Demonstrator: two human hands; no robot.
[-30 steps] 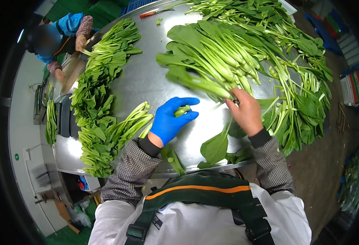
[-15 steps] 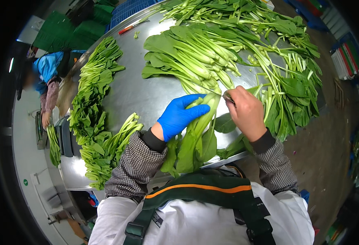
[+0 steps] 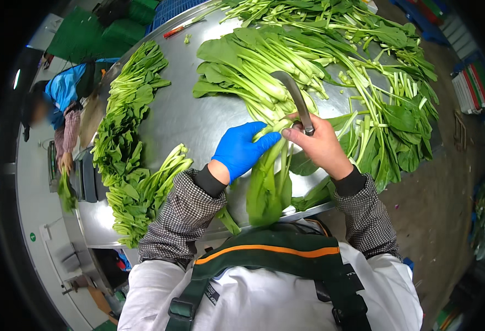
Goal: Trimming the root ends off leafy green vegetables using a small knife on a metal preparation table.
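The left hand point(image 3: 242, 150) has its grip round greens point(image 3: 266, 190), the right hand point(image 3: 324, 148) round a knife point(image 3: 298, 100); best keep thumbs clear of its edge.

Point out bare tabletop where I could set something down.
Free: the steel table between the long leafy row and central pile, left of the gloved left hand. Crowded: the right side, under loose greens.
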